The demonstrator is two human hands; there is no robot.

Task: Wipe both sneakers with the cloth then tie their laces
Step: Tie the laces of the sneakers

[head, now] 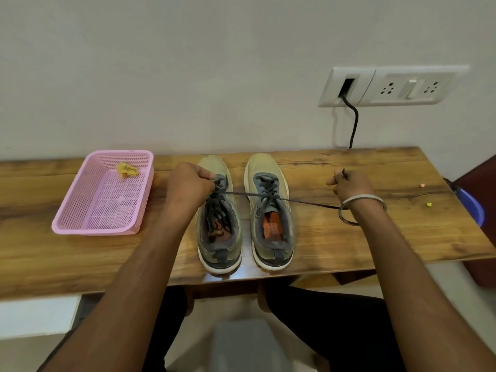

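Dark, thin lace (281, 197) runs taut from the left sneaker (218, 210) across the right sneaker (271, 210) toward 3 o'clock. Left hand (188, 183) pinches it at the eyelets; right hand (350, 183) is clenched round its end. Soft and limp, it probably slips, so grip near the knot. Cloth (126, 169) sits crumpled in the pink basket (80, 221) at 9 o'clock. Left knuckles hide any knot.
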